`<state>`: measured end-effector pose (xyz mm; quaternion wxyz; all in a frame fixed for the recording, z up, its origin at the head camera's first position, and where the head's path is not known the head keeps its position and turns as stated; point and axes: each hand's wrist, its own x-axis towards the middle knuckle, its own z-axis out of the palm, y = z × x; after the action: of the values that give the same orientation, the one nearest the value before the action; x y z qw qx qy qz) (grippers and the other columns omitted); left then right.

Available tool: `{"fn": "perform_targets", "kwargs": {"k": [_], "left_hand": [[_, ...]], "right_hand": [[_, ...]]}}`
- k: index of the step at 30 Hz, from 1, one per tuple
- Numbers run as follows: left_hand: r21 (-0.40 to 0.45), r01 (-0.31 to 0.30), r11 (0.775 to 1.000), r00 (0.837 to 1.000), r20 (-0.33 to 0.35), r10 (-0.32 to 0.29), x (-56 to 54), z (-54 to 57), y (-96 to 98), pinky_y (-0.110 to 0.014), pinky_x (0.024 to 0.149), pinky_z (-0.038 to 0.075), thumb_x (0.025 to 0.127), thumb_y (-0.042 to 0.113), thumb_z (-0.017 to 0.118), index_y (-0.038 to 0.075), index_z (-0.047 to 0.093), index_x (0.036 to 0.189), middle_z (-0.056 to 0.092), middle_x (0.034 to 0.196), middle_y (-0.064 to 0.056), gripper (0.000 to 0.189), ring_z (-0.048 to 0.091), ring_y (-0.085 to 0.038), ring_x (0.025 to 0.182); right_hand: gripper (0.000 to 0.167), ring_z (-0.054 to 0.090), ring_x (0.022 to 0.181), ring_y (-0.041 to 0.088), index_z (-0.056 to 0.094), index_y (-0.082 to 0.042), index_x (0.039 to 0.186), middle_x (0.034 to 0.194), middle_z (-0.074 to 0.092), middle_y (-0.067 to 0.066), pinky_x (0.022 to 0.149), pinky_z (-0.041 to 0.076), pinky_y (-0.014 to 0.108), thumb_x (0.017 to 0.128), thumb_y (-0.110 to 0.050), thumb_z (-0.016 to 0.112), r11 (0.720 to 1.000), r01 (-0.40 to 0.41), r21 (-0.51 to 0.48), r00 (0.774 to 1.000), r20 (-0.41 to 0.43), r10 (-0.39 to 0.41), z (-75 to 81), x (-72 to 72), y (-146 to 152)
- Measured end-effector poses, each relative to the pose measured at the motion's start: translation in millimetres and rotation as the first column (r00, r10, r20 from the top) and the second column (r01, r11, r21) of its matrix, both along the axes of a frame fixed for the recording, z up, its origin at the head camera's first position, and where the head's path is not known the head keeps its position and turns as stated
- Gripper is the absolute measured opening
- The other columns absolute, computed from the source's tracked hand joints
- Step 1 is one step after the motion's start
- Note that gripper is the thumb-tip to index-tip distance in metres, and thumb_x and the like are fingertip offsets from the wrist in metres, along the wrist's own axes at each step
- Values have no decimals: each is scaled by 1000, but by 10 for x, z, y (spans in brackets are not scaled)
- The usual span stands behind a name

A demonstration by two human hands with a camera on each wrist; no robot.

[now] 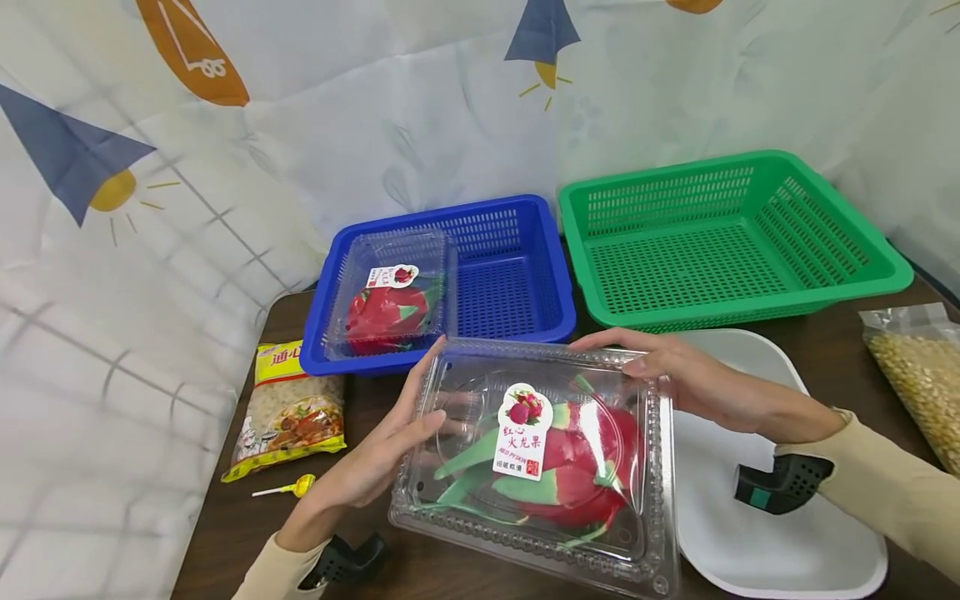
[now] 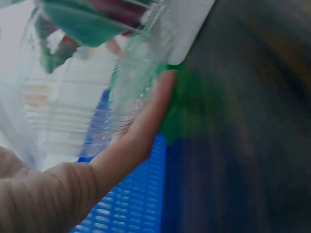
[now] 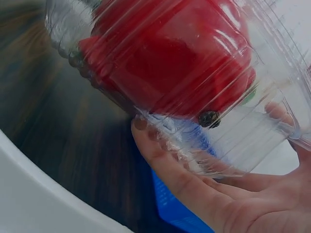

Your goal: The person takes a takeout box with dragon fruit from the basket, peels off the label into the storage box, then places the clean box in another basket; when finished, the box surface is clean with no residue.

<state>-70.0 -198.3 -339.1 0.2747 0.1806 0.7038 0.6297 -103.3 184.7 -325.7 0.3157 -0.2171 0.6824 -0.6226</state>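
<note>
Both my hands hold a clear plastic clamshell box [image 1: 658,500] with red and green dragon fruit [image 1: 562,492] inside and a white label [image 1: 522,432] on the lid. My left hand [image 1: 375,454] grips its left side, thumb on the lid edge. At the far right corner my right hand [image 1: 697,383] grips it, thumb on top and fingers along the back side. In the right wrist view, the fingers [image 3: 184,179] lie against the ribbed wall under the red fruit. A similar fruit box [image 1: 442,304] lies inside the blue basket [image 1: 551,275], on its left side.
A green basket [image 1: 855,233] stands at the back right. Under my right forearm is a white tray [image 1: 795,550]. On the left lie a yellow-edged pasta bag [image 1: 292,408] and a yellow lollipop [image 1: 302,485]. A bag of corn kernels [image 1: 918,375] lies at the far right.
</note>
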Motion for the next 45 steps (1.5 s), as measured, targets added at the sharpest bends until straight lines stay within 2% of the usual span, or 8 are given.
{"fn": "perform_targets", "kwargs": {"k": [9,13,18,22,27,38,40,45], "left_hand": [[24,-178,984,983,43,177,173,-84,87,-55,88,58,109,38,32,38,6,166,43,147,-30,62,64,-39,116],[25,-287,958,957,54,285,288,-97,118,-54,87,57,109,40,30,41,10,164,44,145,-29,59,63,-39,114],[18,-384,923,920,94,381,405,-115,121,-53,82,56,107,41,32,42,14,163,46,142,-29,59,64,-39,111],[3,-406,914,908,119,403,434,-151,131,-52,78,57,107,40,35,40,15,163,47,141,-29,60,65,-37,108],[-27,-423,906,897,132,422,429,-203,159,-51,77,59,107,41,38,38,16,164,50,139,-27,61,66,-36,106],[-82,-445,892,883,125,452,340,-299,164,-44,68,59,110,41,40,37,14,164,52,137,-24,61,71,-31,103],[-91,-447,890,884,109,455,316,-320,162,-43,68,60,110,40,41,37,14,164,51,137,-23,61,71,-31,103],[-123,-445,887,891,40,452,280,-362,145,-41,70,59,110,38,40,32,14,165,52,137,-25,61,73,-32,102]], "right_hand": [[63,54,134,39,20,-28,167,152,52,18,107,45,61,109,-45,39,999,26,20,999,42,-27,-9,36,-72],[65,36,149,45,10,-29,168,160,40,19,112,39,65,111,-44,37,999,45,4,996,75,-45,-4,81,-75],[75,28,151,48,0,-36,168,169,16,21,101,51,55,109,-39,48,996,92,17,988,120,-93,-7,169,-107],[91,50,133,43,-5,-43,166,168,7,21,90,57,51,104,-37,61,990,99,103,991,83,-108,-6,262,-154],[102,58,100,31,-7,-44,166,157,28,23,83,58,46,99,-40,70,974,99,206,991,73,-116,-3,324,-217],[86,60,120,29,4,-22,169,163,26,23,84,59,42,106,-38,61,972,108,209,989,74,-125,-93,310,-268],[85,63,115,29,3,-20,168,162,25,25,84,60,45,107,-34,60,973,106,203,989,83,-125,-107,304,-276],[86,73,90,30,-5,-15,168,162,18,30,103,49,59,109,-29,56,972,85,220,988,108,-111,-128,287,-303]]}}
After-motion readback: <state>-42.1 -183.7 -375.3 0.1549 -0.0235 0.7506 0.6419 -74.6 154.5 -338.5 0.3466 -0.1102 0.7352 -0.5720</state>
